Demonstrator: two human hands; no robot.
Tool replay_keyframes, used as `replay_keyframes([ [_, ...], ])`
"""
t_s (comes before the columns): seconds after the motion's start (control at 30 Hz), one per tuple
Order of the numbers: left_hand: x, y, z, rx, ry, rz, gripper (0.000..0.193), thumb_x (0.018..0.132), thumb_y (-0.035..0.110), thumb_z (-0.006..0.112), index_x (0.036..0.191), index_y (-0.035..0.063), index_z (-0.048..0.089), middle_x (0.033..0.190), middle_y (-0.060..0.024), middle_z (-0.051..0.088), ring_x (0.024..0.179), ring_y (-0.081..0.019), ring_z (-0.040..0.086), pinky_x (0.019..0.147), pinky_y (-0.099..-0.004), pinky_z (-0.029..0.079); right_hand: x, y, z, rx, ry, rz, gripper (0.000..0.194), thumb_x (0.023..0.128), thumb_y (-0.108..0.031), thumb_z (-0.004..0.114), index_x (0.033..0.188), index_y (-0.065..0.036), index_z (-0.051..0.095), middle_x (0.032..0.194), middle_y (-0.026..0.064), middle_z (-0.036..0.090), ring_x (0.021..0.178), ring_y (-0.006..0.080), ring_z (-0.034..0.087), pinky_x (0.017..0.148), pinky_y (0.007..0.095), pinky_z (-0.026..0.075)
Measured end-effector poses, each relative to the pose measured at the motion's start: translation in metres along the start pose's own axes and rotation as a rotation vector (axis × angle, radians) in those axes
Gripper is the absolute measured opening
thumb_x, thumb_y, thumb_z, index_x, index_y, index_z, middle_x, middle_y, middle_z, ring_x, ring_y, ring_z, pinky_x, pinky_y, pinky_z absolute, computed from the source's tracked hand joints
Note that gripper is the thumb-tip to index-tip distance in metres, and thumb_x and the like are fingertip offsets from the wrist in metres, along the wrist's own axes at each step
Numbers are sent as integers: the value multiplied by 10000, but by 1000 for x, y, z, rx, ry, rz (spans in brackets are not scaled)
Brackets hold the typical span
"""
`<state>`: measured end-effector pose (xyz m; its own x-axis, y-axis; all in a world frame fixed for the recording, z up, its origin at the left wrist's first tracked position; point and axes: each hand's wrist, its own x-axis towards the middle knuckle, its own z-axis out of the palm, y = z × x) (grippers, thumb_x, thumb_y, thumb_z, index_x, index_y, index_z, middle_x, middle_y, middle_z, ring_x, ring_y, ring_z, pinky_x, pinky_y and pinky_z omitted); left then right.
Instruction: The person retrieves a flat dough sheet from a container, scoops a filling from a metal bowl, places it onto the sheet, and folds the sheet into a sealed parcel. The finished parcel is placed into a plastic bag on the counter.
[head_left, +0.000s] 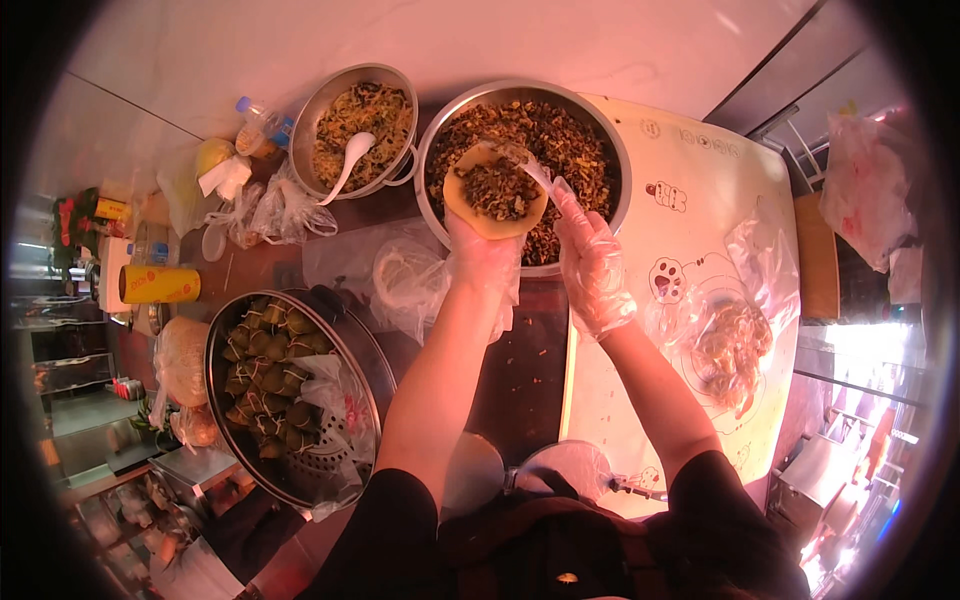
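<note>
My left hand (484, 255), in a clear plastic glove, holds up a round of yellowish dough (491, 221). A heap of chopped dark filling (501, 189) lies on the dough. My right hand (589, 259), gloved the same way, grips the handle of a spoon (536, 172), whose bowl end is over the far edge of the dough. Both hands are at the near side of a large steel bowl (624, 161) holding more of the chopped filling.
Left of the bowl stands a smaller steel pot (300, 142) of shredded food with a white spoon (352, 161). Nearer left, a steamer pot (217, 330) holds leaf-wrapped, string-tied dumplings (266, 367). At right, a pale printed mat (675, 247) carries a plastic bag with contents (731, 352). Plastic bags (289, 206) lie left.
</note>
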<state>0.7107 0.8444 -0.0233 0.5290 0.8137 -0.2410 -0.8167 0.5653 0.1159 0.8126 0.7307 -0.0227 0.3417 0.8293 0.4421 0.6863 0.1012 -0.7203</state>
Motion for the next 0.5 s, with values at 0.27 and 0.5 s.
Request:
replay_keyframes([
  [0.27,-2,-4,-5,11,-12,31,379,1010,387,485,1200,84,612,1169,-117,659,1091,-316,639,933,-525,545,-12,-11,2,38,-143,110,533,933,74,558,1434,-107,551,915,163,607,794,262,598,714,372,497],
  [0.5,2,4,-16,-95,-156,-1,477,995,412,514,1321,68,568,1316,-173,597,1233,-397,550,1097,-611,415,-4,2,1,201,-97,304,414,1000,2,520,1409,-50,554,1185,207,673,1002,235,667,880,308,506],
])
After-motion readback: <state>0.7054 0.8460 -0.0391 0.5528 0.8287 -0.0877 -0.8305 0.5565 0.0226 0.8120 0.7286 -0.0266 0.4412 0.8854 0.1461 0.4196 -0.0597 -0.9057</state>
